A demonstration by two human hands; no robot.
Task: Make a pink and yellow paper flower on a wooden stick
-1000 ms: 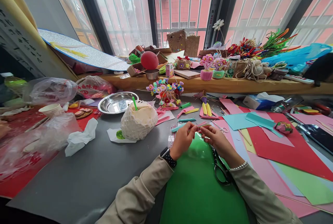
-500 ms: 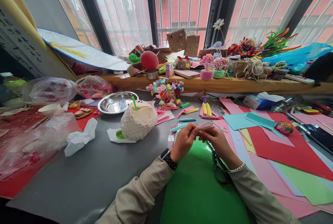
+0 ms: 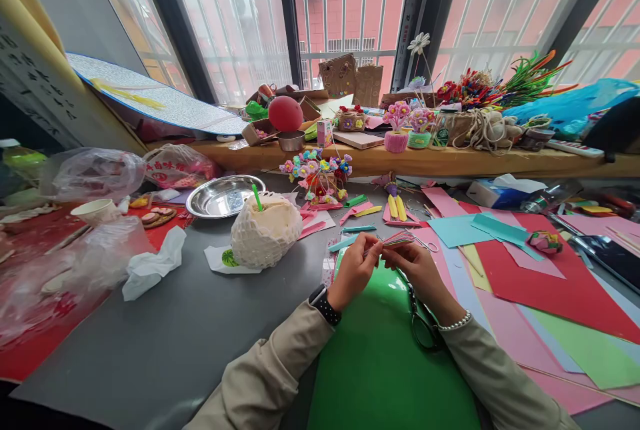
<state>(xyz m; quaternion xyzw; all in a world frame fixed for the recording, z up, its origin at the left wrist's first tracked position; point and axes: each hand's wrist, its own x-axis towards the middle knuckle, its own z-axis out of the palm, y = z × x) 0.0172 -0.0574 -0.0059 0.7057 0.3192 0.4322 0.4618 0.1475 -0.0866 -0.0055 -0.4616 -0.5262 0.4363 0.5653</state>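
Over the top of a green sheet (image 3: 390,370), my left hand (image 3: 354,273) and my right hand (image 3: 419,278) meet, fingertips pinched. Between them is a bundle of thin pink, green and pale strips (image 3: 399,237); my fingers cover part of it, and I cannot tell its material. Black-handled scissors (image 3: 424,331) lie under my right wrist, blades partly hidden by that hand. Just beyond the right fingers rests a smaller pair of scissors (image 3: 429,245). Teal paper strips (image 3: 345,243) lie past the left fingers.
Overlapping coloured paper sheets (image 3: 540,277) cover the right side. At left stand a foam-netted coconut (image 3: 265,233) with a green straw, a steel plate (image 3: 223,198) and a crumpled tissue (image 3: 155,263). Fuzzy craft flowers (image 3: 320,173) stand beyond my hands, before the crowded sill (image 3: 240,158).
Both hands stay pinched together in nearly the same place. The strips now look more fanned out beyond my fingertips. Nothing else has visibly moved.
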